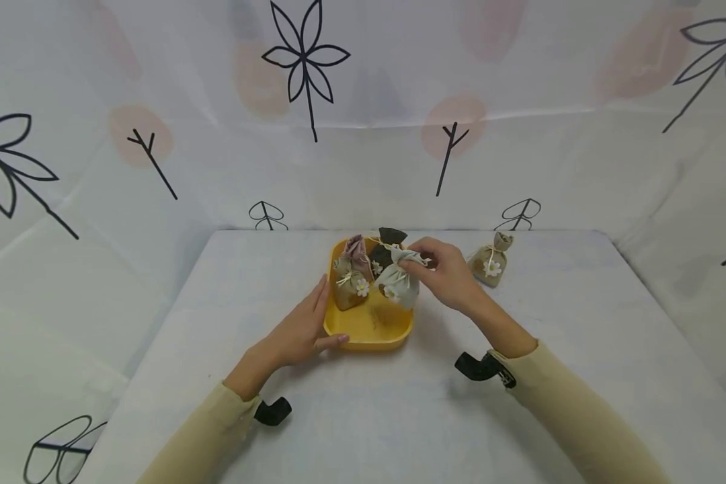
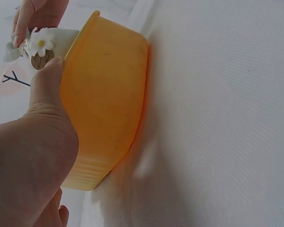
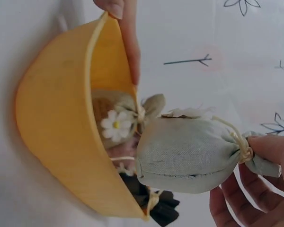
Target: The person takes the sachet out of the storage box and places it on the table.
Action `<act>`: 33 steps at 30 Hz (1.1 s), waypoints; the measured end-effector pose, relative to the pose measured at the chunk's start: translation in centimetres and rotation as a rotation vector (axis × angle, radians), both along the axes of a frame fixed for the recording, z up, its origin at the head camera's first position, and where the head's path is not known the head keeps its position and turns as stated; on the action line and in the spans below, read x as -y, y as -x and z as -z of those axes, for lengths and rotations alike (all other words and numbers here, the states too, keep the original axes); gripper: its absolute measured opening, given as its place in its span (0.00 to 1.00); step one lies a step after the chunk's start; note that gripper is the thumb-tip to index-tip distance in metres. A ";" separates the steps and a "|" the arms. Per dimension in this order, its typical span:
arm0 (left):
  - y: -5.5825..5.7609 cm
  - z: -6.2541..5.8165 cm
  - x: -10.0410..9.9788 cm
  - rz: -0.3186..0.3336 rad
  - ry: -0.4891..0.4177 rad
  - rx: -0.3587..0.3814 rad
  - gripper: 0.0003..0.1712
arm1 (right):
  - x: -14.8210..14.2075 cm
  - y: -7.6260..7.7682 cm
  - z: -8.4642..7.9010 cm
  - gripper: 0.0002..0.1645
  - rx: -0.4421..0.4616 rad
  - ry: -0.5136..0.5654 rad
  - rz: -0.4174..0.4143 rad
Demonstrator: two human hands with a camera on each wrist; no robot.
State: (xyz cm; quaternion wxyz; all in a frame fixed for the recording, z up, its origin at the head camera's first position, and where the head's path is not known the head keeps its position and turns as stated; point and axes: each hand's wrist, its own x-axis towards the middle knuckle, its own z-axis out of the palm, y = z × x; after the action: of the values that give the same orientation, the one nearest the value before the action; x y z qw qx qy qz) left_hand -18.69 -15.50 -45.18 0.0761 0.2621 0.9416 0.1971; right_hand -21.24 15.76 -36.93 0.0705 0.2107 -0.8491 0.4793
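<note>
My right hand (image 1: 446,274) pinches a pale green drawstring pouch (image 3: 189,153) by its gathered neck. In the head view this pouch, with a white flower on its front, overlaps the right side of a yellow plastic basin (image 1: 372,331). The right wrist view shows its body above the rim. Against the basin's left side lies my left hand (image 1: 299,329), fingers straight along the wall and thumb over the near rim. Inside sit an olive pouch (image 1: 347,286) with a daisy, a mauve pouch (image 1: 357,254) and a black pouch (image 1: 392,236), partly hidden behind the green one.
A tan pouch (image 1: 493,261) with a white flower stands on the white table (image 1: 363,417), right of the basin and beyond my right hand. Behind the table hangs a pale cloth (image 1: 369,168) printed with line-drawn flowers and twigs. Dark wrist-worn devices (image 1: 479,367) show at both cuffs.
</note>
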 end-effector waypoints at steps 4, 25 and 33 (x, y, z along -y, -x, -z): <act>0.0 -0.1 0.0 0.005 -0.003 -0.006 0.67 | -1.0 0.1 -0.9 0.11 -0.020 -0.009 0.025; 0.1 -0.4 -0.1 0.003 0.003 -0.019 0.67 | -6.6 3.0 0.0 0.19 -0.020 -0.096 0.205; -0.3 0.0 -0.1 -0.011 0.005 -0.002 0.68 | -8.1 4.1 2.7 0.22 0.018 -0.066 0.270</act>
State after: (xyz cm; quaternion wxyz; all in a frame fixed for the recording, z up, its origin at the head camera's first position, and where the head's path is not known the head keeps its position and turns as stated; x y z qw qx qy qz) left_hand -18.39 -15.38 -45.16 0.0746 0.2568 0.9437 0.1949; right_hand -25.30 23.82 -39.64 0.1196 0.0922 -0.8857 0.4390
